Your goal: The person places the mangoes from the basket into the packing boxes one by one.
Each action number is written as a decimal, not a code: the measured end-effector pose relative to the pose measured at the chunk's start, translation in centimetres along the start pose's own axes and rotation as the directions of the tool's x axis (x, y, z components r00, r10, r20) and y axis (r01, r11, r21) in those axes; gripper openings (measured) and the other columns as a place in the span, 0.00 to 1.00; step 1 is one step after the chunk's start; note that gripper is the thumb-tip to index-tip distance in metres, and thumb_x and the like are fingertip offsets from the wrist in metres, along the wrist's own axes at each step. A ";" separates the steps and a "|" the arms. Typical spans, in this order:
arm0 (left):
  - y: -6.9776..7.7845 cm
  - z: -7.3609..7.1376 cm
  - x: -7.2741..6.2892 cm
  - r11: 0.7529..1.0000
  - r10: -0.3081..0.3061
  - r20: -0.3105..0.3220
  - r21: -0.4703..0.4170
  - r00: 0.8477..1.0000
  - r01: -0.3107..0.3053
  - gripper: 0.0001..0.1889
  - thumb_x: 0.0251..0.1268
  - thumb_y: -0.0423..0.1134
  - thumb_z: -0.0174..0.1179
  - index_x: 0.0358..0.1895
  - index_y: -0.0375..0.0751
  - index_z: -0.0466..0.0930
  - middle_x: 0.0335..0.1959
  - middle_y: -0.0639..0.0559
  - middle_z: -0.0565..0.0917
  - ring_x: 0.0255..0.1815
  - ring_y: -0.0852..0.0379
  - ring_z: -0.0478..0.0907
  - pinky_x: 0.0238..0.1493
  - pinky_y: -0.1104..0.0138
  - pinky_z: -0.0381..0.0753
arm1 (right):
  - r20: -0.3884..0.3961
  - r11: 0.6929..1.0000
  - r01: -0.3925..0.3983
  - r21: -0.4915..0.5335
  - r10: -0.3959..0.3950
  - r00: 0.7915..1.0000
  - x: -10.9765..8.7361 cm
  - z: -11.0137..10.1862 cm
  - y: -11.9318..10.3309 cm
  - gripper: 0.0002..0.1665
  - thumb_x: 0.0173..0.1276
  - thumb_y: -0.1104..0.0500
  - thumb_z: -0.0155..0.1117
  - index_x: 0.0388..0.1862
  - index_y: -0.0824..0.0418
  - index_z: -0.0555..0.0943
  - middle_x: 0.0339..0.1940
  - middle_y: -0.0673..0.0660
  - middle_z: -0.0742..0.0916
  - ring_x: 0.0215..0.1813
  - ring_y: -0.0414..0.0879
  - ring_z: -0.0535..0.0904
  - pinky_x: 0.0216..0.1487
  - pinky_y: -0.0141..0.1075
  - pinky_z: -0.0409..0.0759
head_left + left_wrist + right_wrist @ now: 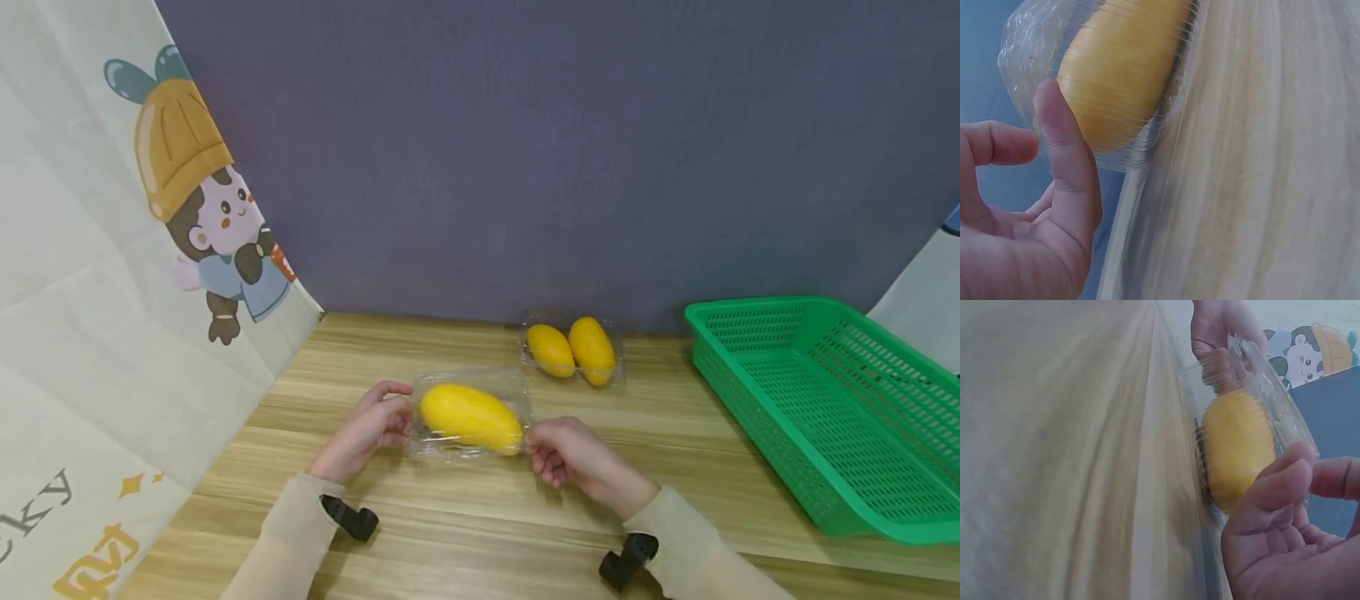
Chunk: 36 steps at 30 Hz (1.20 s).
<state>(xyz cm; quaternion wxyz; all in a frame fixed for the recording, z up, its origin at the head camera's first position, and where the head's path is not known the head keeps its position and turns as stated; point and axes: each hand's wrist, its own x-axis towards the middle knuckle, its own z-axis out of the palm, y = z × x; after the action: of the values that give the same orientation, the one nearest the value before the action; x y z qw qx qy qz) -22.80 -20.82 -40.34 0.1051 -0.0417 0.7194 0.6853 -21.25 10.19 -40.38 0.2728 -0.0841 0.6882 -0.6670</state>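
A clear plastic box [498,381] with one large yellow mango [467,413] inside lies across the middle of the table in the head view. My left hand [375,423] pinches the box's left edge between thumb and a finger. On the opposite side, my right hand [573,460] grips the lower right corner by the rim, its other fingers curled in. From the right wrist view, the thumb [1285,481] presses on the box's rim close to the mango [1235,447]. The left wrist view shows the mango [1122,75] behind the ribbed plastic wall.
Behind, near the dark backdrop [525,167], sits a second clear box [618,342] with two mangoes [592,350]. A green basket [757,442] stands on the right side of the wooden table [450,533]. A white printed cloth [90,275] hangs at the left.
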 end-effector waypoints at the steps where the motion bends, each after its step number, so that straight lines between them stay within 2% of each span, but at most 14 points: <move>1: 0.0 0.0 0.0 1.000 0.000 0.004 0.004 1.000 0.000 0.21 0.61 0.34 0.52 0.58 0.38 0.63 0.35 0.43 0.72 0.29 0.52 0.74 0.33 0.61 0.81 | -0.008 1.000 0.002 0.001 -0.002 1.000 -0.1 0.0 0.0 0.10 0.60 0.59 0.56 0.26 0.65 0.74 0.16 0.53 0.77 0.16 0.41 0.69 0.17 0.29 0.68; 6: -0.2 0.1 0.1 1.000 0.004 0.033 -0.001 0.999 -0.004 0.20 0.64 0.36 0.52 0.58 0.38 0.64 0.34 0.43 0.73 0.28 0.52 0.75 0.34 0.61 0.81 | -0.043 1.000 0.002 0.018 -0.001 0.999 -0.4 -0.1 0.3 0.09 0.60 0.60 0.56 0.26 0.65 0.74 0.16 0.52 0.77 0.16 0.41 0.69 0.17 0.29 0.67; 18: 0.0 0.5 -0.2 1.000 0.023 0.125 -0.006 0.992 -0.023 0.20 0.66 0.35 0.50 0.60 0.37 0.62 0.36 0.40 0.75 0.29 0.51 0.75 0.33 0.61 0.81 | -0.062 0.999 0.023 0.043 -0.020 0.998 -1.5 -0.5 0.3 0.08 0.61 0.61 0.55 0.25 0.65 0.75 0.17 0.52 0.77 0.17 0.40 0.69 0.16 0.29 0.68; 24: -0.2 1.0 -0.2 0.999 0.032 0.197 -0.004 0.980 -0.031 0.23 0.63 0.35 0.53 0.60 0.37 0.61 0.35 0.42 0.75 0.30 0.52 0.75 0.35 0.60 0.82 | -0.066 0.999 0.021 0.035 -0.018 0.998 -2.0 -1.1 0.4 0.09 0.62 0.61 0.55 0.25 0.65 0.75 0.17 0.52 0.77 0.16 0.40 0.69 0.16 0.29 0.69; 28: -0.3 1.3 -0.3 1.000 0.021 0.250 0.011 0.968 -0.024 0.24 0.62 0.35 0.54 0.61 0.37 0.60 0.31 0.43 0.75 0.26 0.52 0.75 0.30 0.63 0.80 | -0.082 0.999 0.017 0.036 -0.014 0.997 -2.2 -1.7 0.5 0.08 0.61 0.61 0.55 0.26 0.65 0.75 0.17 0.52 0.78 0.17 0.40 0.70 0.17 0.29 0.70; 32: -0.2 1.7 -0.6 0.999 -0.001 0.294 0.050 0.956 -0.014 0.22 0.63 0.37 0.54 0.58 0.32 0.62 0.28 0.45 0.73 0.22 0.53 0.72 0.26 0.66 0.76 | -0.094 1.000 0.009 0.029 -0.006 0.996 -2.2 -2.1 0.5 0.08 0.61 0.61 0.55 0.26 0.64 0.75 0.17 0.52 0.77 0.17 0.40 0.70 0.17 0.29 0.70; 36: 0.0 2.0 -0.8 0.997 -0.003 0.314 0.075 0.950 -0.021 0.20 0.64 0.38 0.53 0.54 0.27 0.64 0.29 0.45 0.73 0.23 0.54 0.73 0.26 0.66 0.77 | -0.085 1.000 0.004 0.023 -0.002 0.996 -2.3 -2.2 0.5 0.08 0.61 0.60 0.55 0.25 0.64 0.75 0.17 0.52 0.77 0.17 0.40 0.70 0.17 0.29 0.70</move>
<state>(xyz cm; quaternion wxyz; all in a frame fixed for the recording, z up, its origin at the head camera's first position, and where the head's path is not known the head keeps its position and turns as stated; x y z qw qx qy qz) -21.79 -18.86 -40.27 0.2165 0.0751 0.7197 0.6554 -20.29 13.30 -40.32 0.2434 -0.0536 0.6911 -0.6784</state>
